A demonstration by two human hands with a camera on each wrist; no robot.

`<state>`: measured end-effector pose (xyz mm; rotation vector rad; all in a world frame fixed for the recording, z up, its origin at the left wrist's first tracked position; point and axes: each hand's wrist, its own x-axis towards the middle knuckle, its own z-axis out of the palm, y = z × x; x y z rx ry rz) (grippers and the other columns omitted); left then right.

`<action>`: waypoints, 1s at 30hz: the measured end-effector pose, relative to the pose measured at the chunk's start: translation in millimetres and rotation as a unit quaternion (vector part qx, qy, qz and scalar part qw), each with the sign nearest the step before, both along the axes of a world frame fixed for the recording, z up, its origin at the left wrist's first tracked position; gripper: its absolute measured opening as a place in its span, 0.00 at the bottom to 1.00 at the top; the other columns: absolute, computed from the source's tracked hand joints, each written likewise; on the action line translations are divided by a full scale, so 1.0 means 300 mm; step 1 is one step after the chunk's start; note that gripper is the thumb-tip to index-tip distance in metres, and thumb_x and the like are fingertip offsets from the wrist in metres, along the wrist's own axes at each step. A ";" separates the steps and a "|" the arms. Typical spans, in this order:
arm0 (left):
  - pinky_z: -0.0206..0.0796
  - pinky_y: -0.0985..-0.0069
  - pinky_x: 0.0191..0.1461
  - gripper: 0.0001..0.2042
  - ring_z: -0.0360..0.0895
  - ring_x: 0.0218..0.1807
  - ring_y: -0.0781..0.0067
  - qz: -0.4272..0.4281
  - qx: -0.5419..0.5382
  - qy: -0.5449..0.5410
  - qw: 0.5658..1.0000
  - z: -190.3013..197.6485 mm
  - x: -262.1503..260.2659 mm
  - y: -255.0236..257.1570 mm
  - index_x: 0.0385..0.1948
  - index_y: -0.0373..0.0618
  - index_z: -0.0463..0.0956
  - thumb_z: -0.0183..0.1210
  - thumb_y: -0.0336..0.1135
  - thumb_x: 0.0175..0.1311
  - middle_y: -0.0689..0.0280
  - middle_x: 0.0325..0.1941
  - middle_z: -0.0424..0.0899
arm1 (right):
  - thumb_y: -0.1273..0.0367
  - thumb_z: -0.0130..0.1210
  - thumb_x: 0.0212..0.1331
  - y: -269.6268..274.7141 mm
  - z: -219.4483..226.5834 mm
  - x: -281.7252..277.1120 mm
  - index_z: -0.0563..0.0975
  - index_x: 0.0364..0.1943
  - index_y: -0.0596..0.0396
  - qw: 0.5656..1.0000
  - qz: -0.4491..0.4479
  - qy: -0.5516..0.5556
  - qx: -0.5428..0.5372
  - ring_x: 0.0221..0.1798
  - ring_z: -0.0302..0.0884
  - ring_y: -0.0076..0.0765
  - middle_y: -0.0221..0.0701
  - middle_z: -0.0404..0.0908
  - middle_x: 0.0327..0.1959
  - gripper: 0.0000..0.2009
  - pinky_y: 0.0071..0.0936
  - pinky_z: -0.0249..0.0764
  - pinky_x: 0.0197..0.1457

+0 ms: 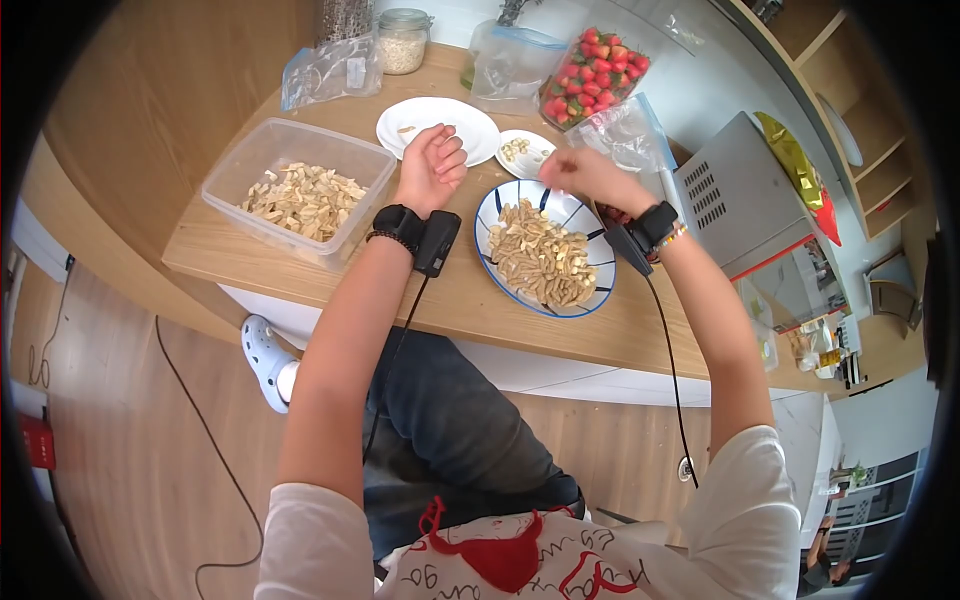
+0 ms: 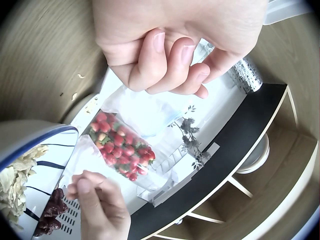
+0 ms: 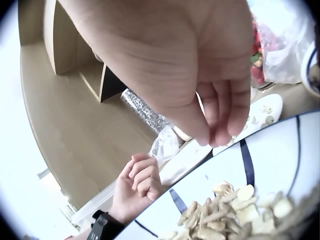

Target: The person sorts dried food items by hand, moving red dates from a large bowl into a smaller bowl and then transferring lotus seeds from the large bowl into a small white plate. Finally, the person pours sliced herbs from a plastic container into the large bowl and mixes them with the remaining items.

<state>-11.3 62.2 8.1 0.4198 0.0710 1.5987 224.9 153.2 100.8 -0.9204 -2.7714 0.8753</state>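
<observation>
My left hand [image 1: 433,165] hovers over a white oval plate [image 1: 470,120], palm up, its fingers loosely curled and nothing visible in them. A small pale piece [image 1: 407,129] lies on that plate. Between the far rim of a blue-striped bowl [image 1: 488,205] and a small white plate [image 1: 535,140] hangs my right hand [image 1: 600,182]. Its thumb [image 2: 85,186] and fingertips come together; I cannot tell whether a small piece is between them. Pale brown, oblong dried pieces [image 1: 540,255] heap in the bowl. Several pale round bits [image 1: 515,149] sit on the small plate.
A clear plastic box [image 1: 225,190] of dried slices [image 1: 305,200] stands left. Behind are a glass jar [image 1: 403,45], plastic bags [image 1: 335,72] and a container of strawberries [image 1: 597,80]. Dark red dried fruits [image 2: 50,215] lie beside the bowl. A silver-grey appliance [image 1: 720,190] stands right.
</observation>
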 end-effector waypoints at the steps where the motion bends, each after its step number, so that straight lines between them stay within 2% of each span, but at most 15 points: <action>1: 0.43 0.85 0.16 0.06 0.52 0.15 0.84 0.001 -0.001 0.001 1.000 0.002 0.001 0.000 0.30 0.45 0.66 0.46 0.35 0.65 0.75 0.18 0.58 | 0.72 0.55 0.56 -0.033 0.001 0.010 0.77 0.38 0.61 0.999 0.015 -0.029 -0.019 0.35 0.75 0.23 0.30 0.79 0.30 0.08 0.22 0.72 0.41; 2: 0.43 0.85 0.16 0.06 0.52 0.15 0.84 0.007 -0.009 0.002 1.000 0.003 0.002 -0.001 0.30 0.45 0.66 0.46 0.35 0.65 0.75 0.18 0.58 | 0.72 0.55 0.55 -0.067 0.002 0.019 0.77 0.38 0.61 0.997 0.031 -0.058 -0.038 0.36 0.75 0.23 0.30 0.79 0.31 0.08 0.23 0.72 0.41; 3: 0.43 0.85 0.16 0.06 0.52 0.15 0.84 0.011 -0.016 0.004 1.000 0.006 0.004 -0.005 0.30 0.45 0.66 0.46 0.35 0.66 0.75 0.18 0.58 | 0.73 0.57 0.53 -0.103 0.005 0.027 0.77 0.38 0.59 0.994 0.064 -0.082 0.037 0.38 0.76 0.28 0.32 0.80 0.32 0.09 0.25 0.72 0.43; 6: 0.43 0.85 0.16 0.06 0.52 0.15 0.84 0.013 -0.022 0.007 1.000 0.010 0.006 -0.009 0.30 0.45 0.66 0.46 0.35 0.66 0.75 0.18 0.58 | 0.73 0.57 0.51 -0.122 -0.058 0.053 0.77 0.37 0.58 0.981 0.092 -0.068 0.157 0.38 0.77 0.33 0.35 0.80 0.33 0.08 0.27 0.72 0.43; 10: 0.43 0.85 0.16 0.06 0.52 0.15 0.84 0.011 -0.010 0.009 1.000 0.003 0.000 -0.003 0.30 0.45 0.66 0.46 0.35 0.65 0.74 0.18 0.58 | 0.72 0.57 0.51 -0.116 -0.060 0.051 0.77 0.33 0.58 0.983 0.058 -0.103 0.137 0.33 0.78 0.36 0.35 0.80 0.28 0.07 0.28 0.72 0.39; 13: 0.43 0.85 0.15 0.06 0.52 0.15 0.84 0.010 -0.015 0.007 1.000 0.001 0.001 -0.001 0.30 0.45 0.66 0.46 0.35 0.65 0.74 0.18 0.59 | 0.71 0.56 0.52 -0.099 -0.047 0.044 0.77 0.33 0.59 0.983 0.065 -0.115 0.129 0.31 0.77 0.35 0.35 0.79 0.26 0.07 0.28 0.72 0.38; 16: 0.43 0.85 0.15 0.06 0.52 0.15 0.84 0.005 0.002 0.010 1.000 -0.002 -0.002 0.001 0.30 0.45 0.66 0.46 0.35 0.65 0.74 0.18 0.59 | 0.71 0.55 0.54 -0.069 0.001 0.023 0.77 0.33 0.60 0.997 0.034 -0.052 0.046 0.30 0.77 0.33 0.37 0.79 0.26 0.07 0.27 0.72 0.38; 20: 0.43 0.86 0.16 0.06 0.52 0.15 0.84 0.006 -0.017 0.012 1.000 0.008 0.008 -0.003 0.30 0.45 0.66 0.47 0.35 0.65 0.74 0.18 0.59 | 0.67 0.53 0.57 -0.006 0.015 -0.031 0.77 0.34 0.63 0.982 -0.080 0.027 0.171 0.29 0.77 0.35 0.40 0.80 0.25 0.11 0.29 0.71 0.37; 21: 0.43 0.86 0.16 0.06 0.52 0.15 0.84 0.007 -0.019 0.012 1.000 0.008 0.007 -0.005 0.30 0.45 0.66 0.47 0.35 0.65 0.75 0.18 0.59 | 0.65 0.51 0.58 -0.002 0.007 -0.036 0.77 0.34 0.63 0.966 -0.055 0.044 0.248 0.30 0.78 0.37 0.41 0.80 0.25 0.13 0.31 0.71 0.38; 24: 0.43 0.86 0.16 0.06 0.52 0.15 0.84 0.004 -0.006 0.014 1.000 0.004 0.000 -0.004 0.30 0.45 0.66 0.46 0.35 0.65 0.75 0.18 0.58 | 0.66 0.51 0.59 -0.023 -0.004 -0.014 0.77 0.36 0.62 0.960 -0.045 -0.010 0.275 0.32 0.79 0.37 0.40 0.80 0.27 0.12 0.30 0.72 0.39; 27: 0.43 0.85 0.16 0.06 0.52 0.16 0.84 0.005 -0.005 0.009 1.000 0.001 0.001 -0.001 0.30 0.45 0.66 0.46 0.35 0.65 0.75 0.18 0.58 | 0.68 0.52 0.58 -0.094 0.010 0.031 0.77 0.38 0.61 0.984 0.015 -0.035 0.173 0.33 0.79 0.36 0.38 0.81 0.30 0.10 0.29 0.72 0.39; 30: 0.42 0.85 0.16 0.06 0.52 0.16 0.84 0.007 -0.010 0.011 1.000 0.006 0.003 -0.005 0.30 0.45 0.66 0.46 0.35 0.65 0.75 0.18 0.58 | 0.69 0.53 0.57 -0.141 0.014 0.078 0.77 0.39 0.59 0.986 0.048 -0.066 0.142 0.34 0.78 0.35 0.36 0.81 0.30 0.09 0.28 0.73 0.40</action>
